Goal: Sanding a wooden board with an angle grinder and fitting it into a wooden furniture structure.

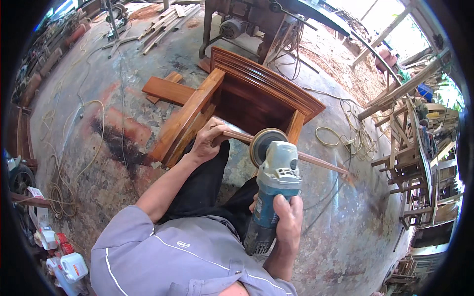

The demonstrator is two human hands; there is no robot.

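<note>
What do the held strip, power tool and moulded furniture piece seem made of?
Strip: probably bare wood, matte and reddish-brown. Power tool: likely plastic body, smooth and blue; pale head perhaps metal. Furniture piece: apparently varnished wood, glossy brown.

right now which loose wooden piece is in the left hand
The thin brown strip passing behind the disc of the power tool. The left hand grips its left end; the orange-brown board and pale strips lie away from it.

My right hand (287, 222) has most fingers hidden behind the grinder (279, 172), wooden strip (321, 162) mid-section blocked by disc (256, 150) and grinder, disc-strip contact I can't tell, machine (234, 28) cut off up top, my shirt (168, 266) below, upper-left clutter (54, 56) too small.
</note>
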